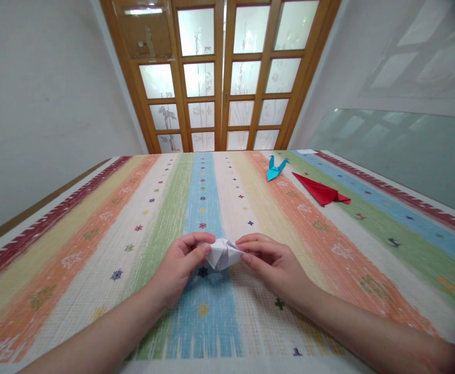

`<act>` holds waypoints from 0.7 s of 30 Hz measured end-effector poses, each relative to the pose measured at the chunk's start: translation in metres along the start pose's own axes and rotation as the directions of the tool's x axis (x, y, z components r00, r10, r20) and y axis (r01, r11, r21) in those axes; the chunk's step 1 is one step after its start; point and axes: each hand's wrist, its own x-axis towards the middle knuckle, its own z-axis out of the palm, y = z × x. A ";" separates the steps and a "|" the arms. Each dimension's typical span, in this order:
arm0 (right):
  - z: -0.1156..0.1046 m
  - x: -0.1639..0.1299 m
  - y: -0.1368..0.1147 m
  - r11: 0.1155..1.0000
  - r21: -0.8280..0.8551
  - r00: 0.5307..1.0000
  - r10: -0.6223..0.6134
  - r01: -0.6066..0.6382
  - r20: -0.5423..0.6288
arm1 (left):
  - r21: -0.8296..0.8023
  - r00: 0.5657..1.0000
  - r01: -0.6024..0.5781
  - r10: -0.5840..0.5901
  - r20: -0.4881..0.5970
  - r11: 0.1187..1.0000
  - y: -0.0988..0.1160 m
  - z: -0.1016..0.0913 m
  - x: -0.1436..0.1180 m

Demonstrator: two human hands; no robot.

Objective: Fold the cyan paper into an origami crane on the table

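Both hands' grip pinching white folded paper, striped tablecloth, wooden glazed doors behind

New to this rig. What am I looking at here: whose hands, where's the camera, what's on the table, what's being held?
There is no machine here: these are a person's own two bare hands. The single picture comes from a camera worn on the person's head, looking forward and down, so the forearms enter from the bottom edge. The left hand and right hand pinch a small folded white paper piece between their fingertips, each at one side, just above a table covered by a striped cloth. Farther off on the right lie a blue paper crane and a red folded paper shape. Behind the table stand wooden doors with frosted panes.
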 end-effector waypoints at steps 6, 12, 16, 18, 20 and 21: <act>0.002 0.004 0.008 0.895 0.336 0.955 0.289 -0.293 0.064 | 0.076 0.998 -0.068 0.068 0.010 0.995 0.000 -0.001 0.001; 0.003 0.007 0.003 0.599 0.634 0.857 0.465 -0.489 0.222 | 0.089 0.996 -0.063 0.069 -0.062 0.994 0.000 -0.001 0.002; 0.001 0.006 0.000 0.482 0.637 0.795 0.439 -0.601 0.418 | 0.048 0.994 0.037 -0.032 -0.106 0.998 0.000 -0.004 0.004; 0.002 0.005 0.001 0.489 0.611 0.782 0.423 -0.622 0.457 | 0.025 0.993 0.063 -0.060 -0.102 0.998 0.000 -0.004 0.005; 0.004 0.005 0.002 0.517 0.589 0.783 0.419 -0.621 0.459 | 0.008 0.994 0.067 -0.066 -0.090 0.998 -0.001 -0.004 0.005; 0.004 0.004 0.003 0.528 0.582 0.786 0.419 -0.618 0.454 | 0.003 0.995 0.060 -0.060 -0.084 0.998 -0.002 -0.003 0.005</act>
